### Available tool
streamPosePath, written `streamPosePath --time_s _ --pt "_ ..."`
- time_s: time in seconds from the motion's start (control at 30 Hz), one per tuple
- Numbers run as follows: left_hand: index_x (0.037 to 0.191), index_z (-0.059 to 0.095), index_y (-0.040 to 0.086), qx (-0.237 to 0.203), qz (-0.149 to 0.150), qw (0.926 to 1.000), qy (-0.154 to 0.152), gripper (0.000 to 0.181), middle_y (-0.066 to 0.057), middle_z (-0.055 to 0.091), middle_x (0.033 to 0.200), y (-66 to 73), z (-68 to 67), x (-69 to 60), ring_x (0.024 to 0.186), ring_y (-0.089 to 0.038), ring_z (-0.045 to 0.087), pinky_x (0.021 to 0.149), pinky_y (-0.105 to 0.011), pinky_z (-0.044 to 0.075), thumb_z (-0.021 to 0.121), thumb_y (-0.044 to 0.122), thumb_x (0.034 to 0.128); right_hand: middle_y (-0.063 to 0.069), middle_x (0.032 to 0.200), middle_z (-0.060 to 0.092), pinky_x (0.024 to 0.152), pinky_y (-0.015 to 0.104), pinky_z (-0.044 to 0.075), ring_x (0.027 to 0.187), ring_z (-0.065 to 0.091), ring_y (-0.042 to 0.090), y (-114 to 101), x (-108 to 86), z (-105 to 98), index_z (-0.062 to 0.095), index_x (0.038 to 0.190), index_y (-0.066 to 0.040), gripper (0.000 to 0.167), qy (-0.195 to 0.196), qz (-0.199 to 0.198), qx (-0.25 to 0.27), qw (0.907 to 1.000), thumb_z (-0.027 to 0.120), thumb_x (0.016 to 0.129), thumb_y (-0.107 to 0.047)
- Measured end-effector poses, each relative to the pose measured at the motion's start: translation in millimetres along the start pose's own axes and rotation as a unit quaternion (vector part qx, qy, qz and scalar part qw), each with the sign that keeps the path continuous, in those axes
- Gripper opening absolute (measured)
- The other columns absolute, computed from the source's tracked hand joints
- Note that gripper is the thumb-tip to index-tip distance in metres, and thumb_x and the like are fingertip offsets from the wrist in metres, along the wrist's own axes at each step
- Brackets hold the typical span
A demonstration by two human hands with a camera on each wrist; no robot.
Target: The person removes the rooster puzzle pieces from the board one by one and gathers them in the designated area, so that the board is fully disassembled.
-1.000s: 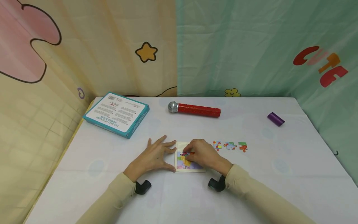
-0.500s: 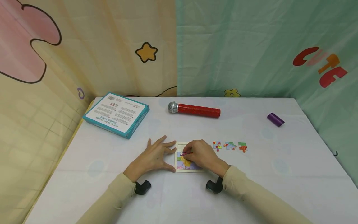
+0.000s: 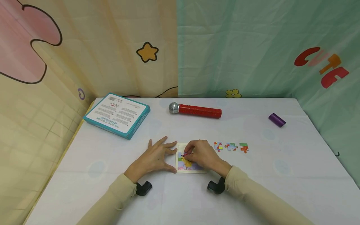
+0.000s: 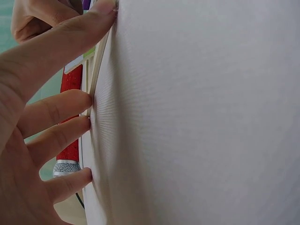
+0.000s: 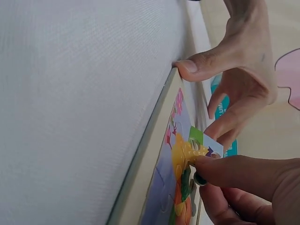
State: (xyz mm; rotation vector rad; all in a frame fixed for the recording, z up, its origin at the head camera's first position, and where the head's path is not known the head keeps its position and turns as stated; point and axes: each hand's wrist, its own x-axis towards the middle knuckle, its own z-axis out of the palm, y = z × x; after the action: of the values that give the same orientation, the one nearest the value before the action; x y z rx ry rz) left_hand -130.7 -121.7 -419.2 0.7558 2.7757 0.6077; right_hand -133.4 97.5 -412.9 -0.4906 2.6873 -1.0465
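A small puzzle board with a pale frame [image 3: 191, 171] lies on the table, its near part filled with coloured pieces. My left hand [image 3: 154, 157] is spread at the board's left side, thumb and fingertips touching the frame's edge. In the right wrist view my right hand [image 5: 248, 187] pinches a puzzle piece [image 5: 213, 146] between thumb and fingers, tilted up over the board. From the head view the right hand [image 3: 205, 156] covers the board's right part. Three loose pieces, the nearest one [image 3: 218, 146] among them, lie in a row right of the board.
A teal and white box [image 3: 116, 115] lies at the back left. Behind the board is a red toy microphone [image 3: 197, 110], and a purple cylinder [image 3: 277, 120] lies at the back right. Curtains [image 3: 233, 47] hang beyond the table.
My right hand has shifted slightly left over the board since the earliest frame. The left hand and the loose pieces have stayed in place.
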Motion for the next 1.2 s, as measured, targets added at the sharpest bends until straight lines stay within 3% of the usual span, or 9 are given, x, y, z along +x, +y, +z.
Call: streamPosePath --time_s 0.23,0.53,0.83,1.1,1.2 --pt "0.123 0.07 0.013 0.002 0.005 1.0 -0.001 0.077 0.003 0.05 0.147 -0.5 -0.7 0.4 0.146 -0.037 0.024 0.102 -0.08 0.011 0.091 0.052 0.0586 -0.007 0.073 0.063 0.056 0.023 0.046 0.062 0.056 0.01 4.1 -2.8 -1.7 0.067 0.084 -0.015 0.011 -0.015 -0.023 0.059 0.9979 0.077 0.082 -0.009" --pt "0.122 0.071 0.015 -0.011 0.0 0.9998 0.014 0.067 0.005 0.051 0.145 1.2 0.3 -1.1 0.146 -0.036 0.023 0.102 -0.08 0.009 0.084 0.054 0.0692 -0.008 0.074 0.063 0.054 0.022 0.045 0.059 0.053 0.01 7.1 -2.5 -3.2 0.067 0.085 -0.017 0.01 -0.031 -0.036 0.061 0.997 0.075 0.084 -0.011" --pt "0.118 0.073 0.013 -0.007 -0.006 0.9997 0.024 0.064 0.003 0.053 0.143 3.0 2.7 0.1 0.145 -0.037 0.026 0.1 -0.081 0.011 0.087 0.049 0.0672 -0.007 0.076 0.063 0.055 0.023 0.043 0.061 0.053 0.011 8.4 -1.3 -4.3 0.069 0.087 -0.014 0.007 -0.05 -0.055 0.072 0.9947 0.074 0.085 -0.009" --pt "0.116 0.073 0.012 -0.006 -0.02 0.9997 0.016 0.063 0.002 0.054 0.143 6.6 0.9 2.1 0.144 -0.038 0.027 0.099 -0.082 0.012 0.089 0.047 0.0661 -0.005 0.078 0.064 0.056 0.024 0.042 0.062 0.054 0.012 8.2 3.0 -8.2 0.069 0.087 -0.014 0.007 -0.067 -0.024 0.093 0.9931 0.074 0.085 -0.011" --pt "0.116 0.074 0.012 -0.007 -0.024 0.9996 0.011 0.062 0.002 0.054 0.143 7.7 0.1 2.0 0.144 -0.039 0.027 0.099 -0.082 0.013 0.089 0.045 0.0663 -0.006 0.078 0.064 0.056 0.023 0.041 0.063 0.054 0.012 8.7 4.2 -8.3 0.068 0.087 -0.014 0.007 -0.073 -0.029 0.089 0.9929 0.075 0.085 -0.012"
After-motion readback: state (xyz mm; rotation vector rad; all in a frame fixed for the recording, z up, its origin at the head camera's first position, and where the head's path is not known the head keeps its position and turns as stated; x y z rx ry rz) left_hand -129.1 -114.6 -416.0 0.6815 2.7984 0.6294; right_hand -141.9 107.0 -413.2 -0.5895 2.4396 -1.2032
